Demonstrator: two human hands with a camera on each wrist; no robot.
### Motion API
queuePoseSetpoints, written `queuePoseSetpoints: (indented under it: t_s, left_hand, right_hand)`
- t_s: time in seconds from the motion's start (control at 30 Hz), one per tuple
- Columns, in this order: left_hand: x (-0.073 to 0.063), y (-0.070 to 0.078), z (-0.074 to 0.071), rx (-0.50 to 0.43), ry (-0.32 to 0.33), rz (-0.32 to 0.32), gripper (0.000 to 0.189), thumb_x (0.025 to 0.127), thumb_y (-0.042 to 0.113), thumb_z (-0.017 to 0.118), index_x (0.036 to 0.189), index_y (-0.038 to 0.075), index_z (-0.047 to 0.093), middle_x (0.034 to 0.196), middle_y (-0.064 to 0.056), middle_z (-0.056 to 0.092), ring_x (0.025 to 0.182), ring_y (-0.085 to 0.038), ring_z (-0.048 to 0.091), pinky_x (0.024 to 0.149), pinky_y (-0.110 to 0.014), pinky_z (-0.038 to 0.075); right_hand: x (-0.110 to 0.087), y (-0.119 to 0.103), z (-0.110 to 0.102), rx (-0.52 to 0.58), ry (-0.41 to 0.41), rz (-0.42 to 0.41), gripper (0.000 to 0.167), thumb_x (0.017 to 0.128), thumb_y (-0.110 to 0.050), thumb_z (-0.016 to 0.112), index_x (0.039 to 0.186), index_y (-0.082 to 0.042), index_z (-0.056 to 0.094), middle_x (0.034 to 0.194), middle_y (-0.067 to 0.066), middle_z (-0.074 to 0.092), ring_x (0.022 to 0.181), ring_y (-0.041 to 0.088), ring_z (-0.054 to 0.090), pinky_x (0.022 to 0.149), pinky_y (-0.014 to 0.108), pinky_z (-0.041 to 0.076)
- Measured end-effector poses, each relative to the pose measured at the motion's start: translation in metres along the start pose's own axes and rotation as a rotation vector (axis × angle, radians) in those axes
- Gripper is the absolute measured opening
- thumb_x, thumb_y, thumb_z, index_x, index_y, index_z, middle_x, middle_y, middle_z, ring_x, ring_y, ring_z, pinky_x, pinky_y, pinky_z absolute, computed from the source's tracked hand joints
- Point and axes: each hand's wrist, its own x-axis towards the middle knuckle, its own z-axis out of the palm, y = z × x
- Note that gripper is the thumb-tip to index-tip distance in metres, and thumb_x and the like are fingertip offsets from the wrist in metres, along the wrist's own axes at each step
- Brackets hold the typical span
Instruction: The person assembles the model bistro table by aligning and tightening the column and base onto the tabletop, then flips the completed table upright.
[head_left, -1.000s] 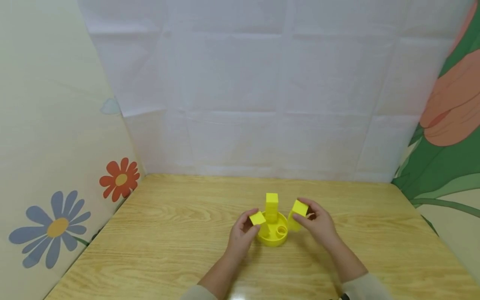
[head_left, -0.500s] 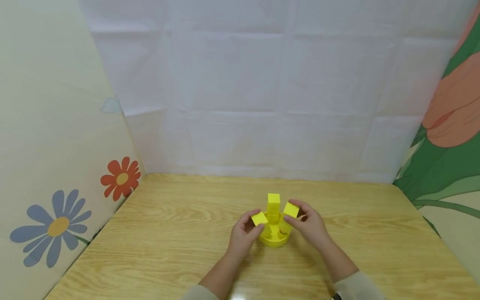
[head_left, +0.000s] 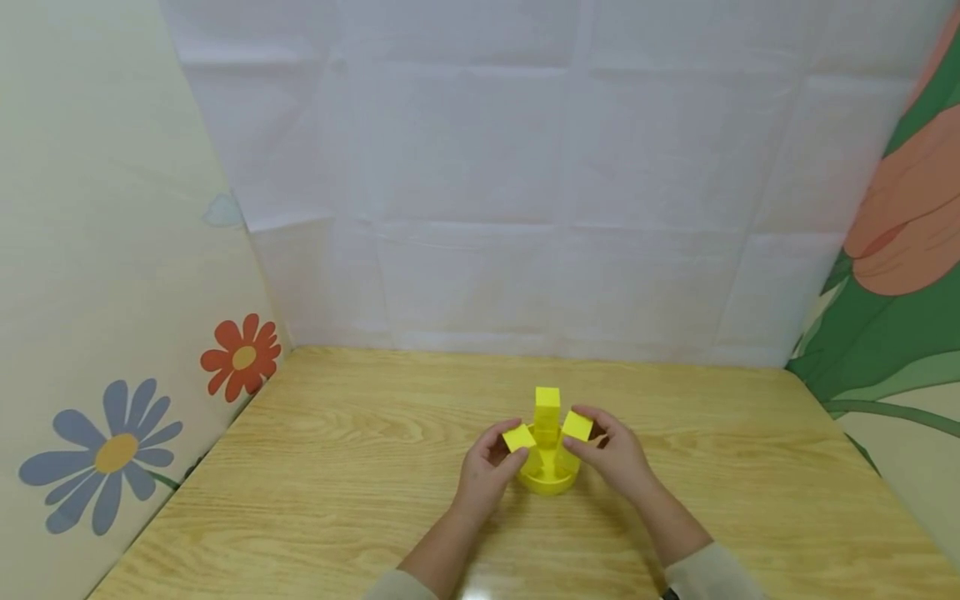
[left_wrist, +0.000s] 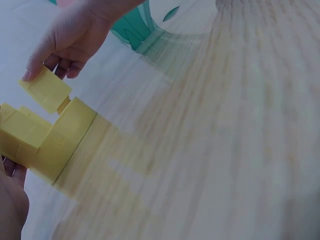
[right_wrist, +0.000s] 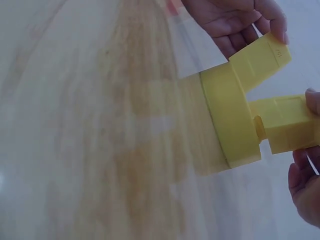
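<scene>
A yellow round base (head_left: 548, 483) with a low rim sits on the table, and a yellow square-topped block (head_left: 547, 404) stands upright at its far side. My left hand (head_left: 483, 471) grips a second such block (head_left: 520, 437) between thumb and fingers; it leans outward at the base's left side. With my right hand (head_left: 618, 454) I pinch a third block (head_left: 577, 426) over the base's right side. In the right wrist view a short round peg (right_wrist: 259, 128) shows between this third block (right_wrist: 285, 122) and the base (right_wrist: 230, 115).
The wood-grain table (head_left: 360, 483) extends around the base on every side. A creased white sheet (head_left: 465, 167) hangs behind it, and flower-printed walls (head_left: 112, 292) rise at left and right.
My right hand has brought its block leftward from beside the base to over the base's right side, hiding the round peg there. The left hand keeps its grip almost unmoved.
</scene>
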Motion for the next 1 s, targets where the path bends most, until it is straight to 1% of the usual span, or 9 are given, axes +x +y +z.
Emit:
queuePoseSetpoints:
  t_s: [0.07,0.17,0.33,0.43,0.6,0.77,0.9,1.0]
  left_hand:
    - [0.0001,0.0,-0.0001,0.001,-0.002,-0.003,0.043,0.091,0.004,0.066,0.131,-0.004,0.055,0.134,-0.023,0.055,0.115,-0.019,0.057,0.093,-0.015,0.048]
    - [0.0001,0.0,-0.0001,0.001,-0.001,-0.005,0.043,0.091,0.005,0.066,0.131,-0.003,0.055,0.134,-0.022,0.055,0.115,-0.02,0.057,0.093,-0.015,0.048]
    - [0.0002,-0.0002,-0.0001,-0.008,0.003,-0.014,0.043,0.09,0.005,0.067,0.131,-0.003,0.055,0.134,-0.022,0.055,0.111,-0.014,0.057,0.092,-0.014,0.048]
    - [0.0006,-0.0006,-0.0002,-0.019,0.004,-0.021,0.043,0.09,0.004,0.067,0.131,-0.003,0.055,0.133,-0.022,0.055,0.108,-0.011,0.056,0.09,-0.013,0.048]
    - [0.0006,-0.0006,0.0,-0.025,0.005,-0.023,0.044,0.09,0.003,0.067,0.131,-0.004,0.055,0.131,-0.022,0.056,0.106,-0.009,0.057,0.089,-0.012,0.048]
    - [0.0004,0.0,0.0002,-0.025,0.004,-0.021,0.044,0.09,0.003,0.067,0.131,-0.005,0.054,0.131,-0.023,0.056,0.107,-0.01,0.057,0.09,-0.013,0.048]
    - [0.0004,0.0002,0.0003,-0.022,0.003,-0.016,0.044,0.09,0.003,0.066,0.131,-0.006,0.054,0.13,-0.023,0.056,0.106,-0.011,0.057,0.089,-0.013,0.048]
    - [0.0,0.0007,0.0003,-0.015,0.002,-0.014,0.043,0.09,0.003,0.066,0.131,-0.006,0.054,0.129,-0.023,0.057,0.106,-0.011,0.056,0.089,-0.012,0.048]
  right_hand:
    - [-0.0005,0.0004,0.0002,-0.011,-0.008,0.006,0.051,0.086,-0.025,0.076,0.132,-0.012,0.06,0.099,0.008,0.062,0.085,0.018,0.052,0.067,0.024,0.045]
    - [-0.0011,0.0009,-0.0004,-0.019,-0.02,0.001,0.051,0.088,-0.026,0.074,0.134,-0.012,0.058,0.101,0.008,0.061,0.087,0.017,0.051,0.07,0.024,0.045]
    - [-0.0023,0.0023,-0.004,0.016,-0.047,-0.034,0.041,0.096,-0.017,0.061,0.136,-0.011,0.057,0.099,0.007,0.057,0.088,0.015,0.046,0.073,0.022,0.043]
    - [-0.0026,0.0029,-0.0066,0.037,-0.062,-0.047,0.04,0.098,-0.015,0.056,0.138,-0.01,0.055,0.104,0.008,0.057,0.09,0.015,0.045,0.074,0.022,0.043]
    - [-0.0024,0.0037,-0.0078,0.034,-0.088,-0.059,0.043,0.098,-0.015,0.057,0.141,-0.011,0.052,0.118,0.011,0.06,0.092,0.017,0.048,0.074,0.024,0.044]
    - [-0.0021,0.0037,-0.0085,0.012,-0.094,-0.057,0.045,0.097,-0.02,0.061,0.14,-0.009,0.051,0.126,0.012,0.057,0.095,0.017,0.049,0.078,0.026,0.045]
    - [-0.0017,0.0061,-0.0081,0.017,-0.072,-0.038,0.05,0.094,-0.026,0.067,0.136,-0.006,0.05,0.125,0.012,0.058,0.103,0.02,0.052,0.085,0.029,0.046]
    - [-0.0022,0.009,-0.0085,0.067,-0.067,-0.031,0.049,0.094,-0.023,0.067,0.134,-0.003,0.049,0.129,0.015,0.059,0.115,0.025,0.055,0.094,0.032,0.048]
